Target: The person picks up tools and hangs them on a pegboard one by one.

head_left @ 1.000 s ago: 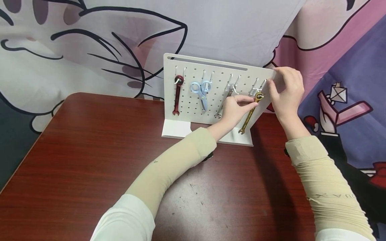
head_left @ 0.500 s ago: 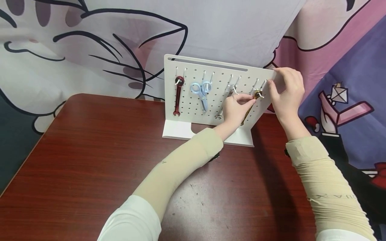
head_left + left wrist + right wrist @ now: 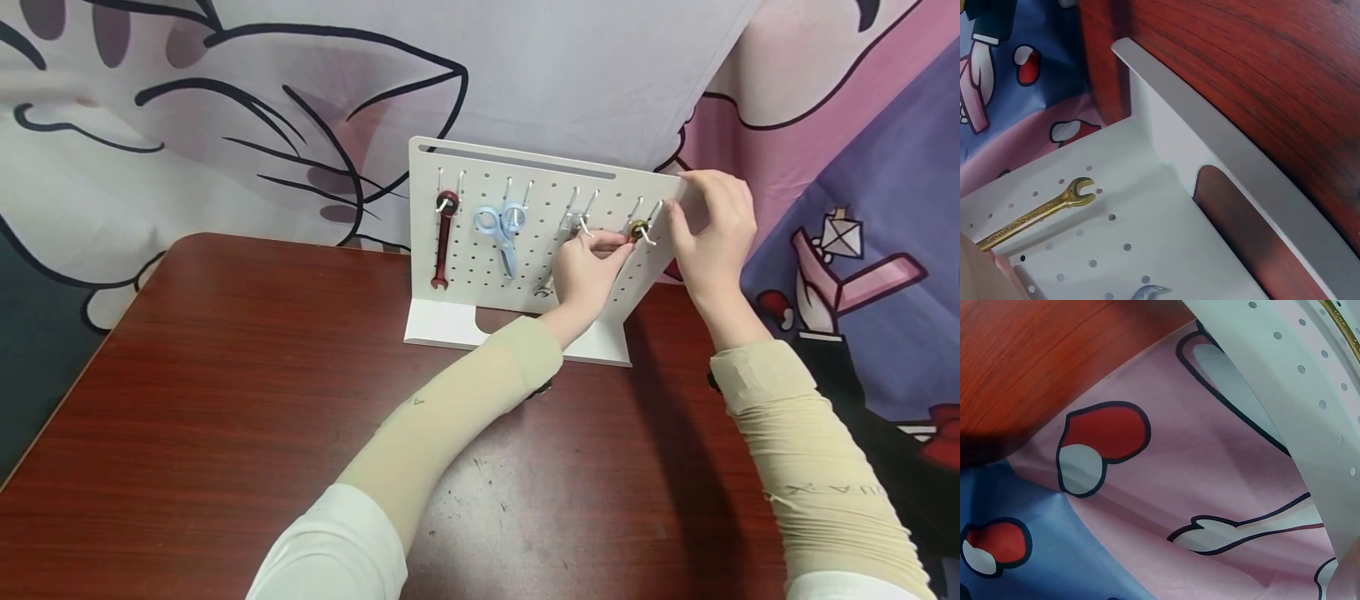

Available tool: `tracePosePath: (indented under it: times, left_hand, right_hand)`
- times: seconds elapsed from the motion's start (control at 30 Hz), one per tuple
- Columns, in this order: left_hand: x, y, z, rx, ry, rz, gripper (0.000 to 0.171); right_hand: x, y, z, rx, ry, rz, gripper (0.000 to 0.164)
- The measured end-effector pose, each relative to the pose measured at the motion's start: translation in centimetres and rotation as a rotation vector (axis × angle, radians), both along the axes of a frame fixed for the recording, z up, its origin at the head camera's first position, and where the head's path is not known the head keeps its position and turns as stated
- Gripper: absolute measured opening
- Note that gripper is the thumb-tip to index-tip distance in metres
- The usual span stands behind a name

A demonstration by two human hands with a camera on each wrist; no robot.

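Observation:
My left hand [image 3: 588,271] pinches a gold combination wrench [image 3: 638,230] near its ring end. That ring sits around the rightmost hook [image 3: 649,240] of the white pegboard [image 3: 480,287]. Most of the wrench's shaft is hidden behind the hand in the head view. In the left wrist view the gold wrench [image 3: 1035,215] lies close along the board, its open end toward the base. My right hand [image 3: 712,229] grips the board's upper right edge, thumb on the front face and fingers behind. Only a strip of gold wrench [image 3: 1344,325] shows in the right wrist view.
A red wrench [image 3: 442,242], light-blue scissors [image 3: 504,237] and a silver wrench [image 3: 545,285], partly covered by my left hand, hang on the other hooks. The board's white base [image 3: 435,323] stands on a reddish-brown table [image 3: 225,400]. Printed cloth [image 3: 562,75] hangs behind.
My left hand has brought the gold wrench inward and slightly up, so its ring moved from the hook's tip back along the hook toward the board. The right hand holds still.

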State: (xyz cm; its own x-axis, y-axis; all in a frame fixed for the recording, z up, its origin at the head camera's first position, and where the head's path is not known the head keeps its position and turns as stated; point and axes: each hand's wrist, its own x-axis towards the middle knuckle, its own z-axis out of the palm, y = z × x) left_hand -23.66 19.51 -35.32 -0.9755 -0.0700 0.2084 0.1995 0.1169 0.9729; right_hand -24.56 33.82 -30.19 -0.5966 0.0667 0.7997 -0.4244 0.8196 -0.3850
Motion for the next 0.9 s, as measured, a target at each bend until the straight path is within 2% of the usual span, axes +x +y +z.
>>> tracePosePath:
  times: [0.1, 0.33, 0.47, 0.53, 0.6, 0.73, 0.9]
  left_hand:
    - [0.1, -0.1, -0.3, -0.008, 0.029, -0.013, 0.013]
    - [0.4, -0.4, -0.9, 0.052, 0.088, -0.050, 0.017]
    - [0.7, -1.1, -1.4, 0.113, 0.125, -0.101, 0.021]
    - [0.9, -1.8, -1.7, 0.110, 0.149, -0.130, 0.023]
    - [1.0, -2.6, -2.0, 0.076, 0.174, -0.159, 0.025]
    - [1.3, -4.7, -2.5, -0.051, 0.242, -0.215, 0.029]
    - [1.5, -8.2, -2.8, -0.240, 0.429, -0.255, 0.032]
  right_hand:
    - [0.0, 0.0, -0.1, -0.007, -0.003, -0.004, 0.027]
    - [0.2, -0.1, 0.0, -0.008, -0.009, -0.015, 0.027]
    - [0.2, -0.1, 0.1, 0.002, -0.019, -0.011, 0.027]
    - [0.1, 0.0, 0.1, 0.010, -0.023, -0.001, 0.027]
    - [0.1, 0.2, 0.1, 0.024, -0.024, 0.008, 0.028]
    - [0.3, 0.5, 0.1, 0.038, -0.012, 0.022, 0.032]
    - [1.2, 0.4, -0.2, 0.002, 0.065, 0.013, 0.038]
